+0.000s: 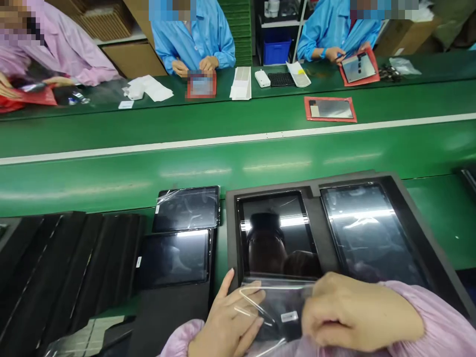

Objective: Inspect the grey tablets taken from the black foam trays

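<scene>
In front of me a tablet screen (275, 233) lies in the left recess of a dark foam tray (314, 203). A clear plastic film (284, 292) with a small white label (289, 316) is bent up over its near end. My right hand (334, 312) is closed in a fist on the film's right side. My left hand (230, 317) lies with fingers stretched out at the film's left side, thumb on the tray's edge. The right recess holds a second tablet screen (372, 233) with a cloudy surface.
To the left are two stacked tablets (186, 208) and a row of black folded covers (48, 267). A green conveyor (148, 173) with a white rail runs across behind the tray. A screen on a red sheet (330, 109) rests beyond. Several co-workers in blue and pink sit opposite.
</scene>
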A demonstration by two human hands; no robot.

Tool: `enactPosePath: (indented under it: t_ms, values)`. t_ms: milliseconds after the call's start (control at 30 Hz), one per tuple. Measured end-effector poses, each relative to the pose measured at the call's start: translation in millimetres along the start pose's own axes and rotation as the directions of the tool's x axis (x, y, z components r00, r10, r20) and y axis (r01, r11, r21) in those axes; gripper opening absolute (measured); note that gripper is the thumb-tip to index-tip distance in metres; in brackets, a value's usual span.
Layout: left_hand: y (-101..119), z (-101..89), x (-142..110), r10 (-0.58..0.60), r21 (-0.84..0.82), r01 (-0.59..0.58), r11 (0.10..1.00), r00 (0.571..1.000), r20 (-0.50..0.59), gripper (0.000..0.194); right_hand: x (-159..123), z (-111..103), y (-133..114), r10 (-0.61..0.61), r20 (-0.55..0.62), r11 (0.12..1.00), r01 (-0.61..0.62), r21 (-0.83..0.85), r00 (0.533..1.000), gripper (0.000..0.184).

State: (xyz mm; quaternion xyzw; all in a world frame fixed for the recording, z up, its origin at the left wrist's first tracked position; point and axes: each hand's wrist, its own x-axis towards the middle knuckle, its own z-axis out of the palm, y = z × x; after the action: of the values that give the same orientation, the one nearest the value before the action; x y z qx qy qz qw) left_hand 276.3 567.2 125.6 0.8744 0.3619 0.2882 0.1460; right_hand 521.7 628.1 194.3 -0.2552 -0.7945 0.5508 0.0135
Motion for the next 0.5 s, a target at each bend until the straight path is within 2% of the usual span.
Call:
enactPosePath:
  t_ms: [67,133,200,267,300,367,433,500]
  values:
    - [0.3,6.2,-1.8,-0.054,-0.053,0.049,0.997,0.993,-0.102,0.026,-14.5,-0.9,-4.4,0.019,0.016,0.997,-0.021,0.078,1.000,0.018]
    - [0.1,10.0,-2.8,-0.047,-0.075,0.040,0.996,0.994,-0.101,0.025,-29.1,-1.1,-4.2,0.104,-0.092,0.990,-0.095,0.103,0.990,0.019]
    - [0.1,11.4,-3.4,-0.040,-0.077,0.034,0.996,0.996,-0.077,0.022,-43.5,3.6,-1.4,0.198,-0.238,0.977,-0.173,0.123,0.951,0.016]
    - [0.7,11.4,-3.6,-0.052,-0.051,0.049,0.997,0.996,-0.078,0.020,-57.3,14.0,2.1,0.273,-0.392,0.961,-0.228,0.158,0.878,0.017]
    - [1.1,10.9,-3.2,-0.062,-0.011,0.061,0.998,0.994,-0.087,0.021,-63.9,20.7,3.8,0.309,-0.469,0.951,-0.253,0.180,0.828,0.021]
    - [1.2,9.0,0.9,-0.062,0.136,0.068,0.988,0.997,-0.050,0.024,-76.9,34.4,7.3,0.375,-0.612,0.927,-0.299,0.227,0.696,0.031]
    - [-0.8,6.6,13.2,-0.048,0.310,0.027,0.950,0.997,0.060,0.028,-90.4,45.9,11.9,0.416,-0.734,0.905,-0.325,0.275,0.536,0.033]
    - [-6.0,6.5,36.5,-0.069,0.424,-0.016,0.905,0.980,0.186,0.034,-104.7,53.0,19.0,0.423,-0.822,0.891,-0.343,0.298,0.383,0.033]
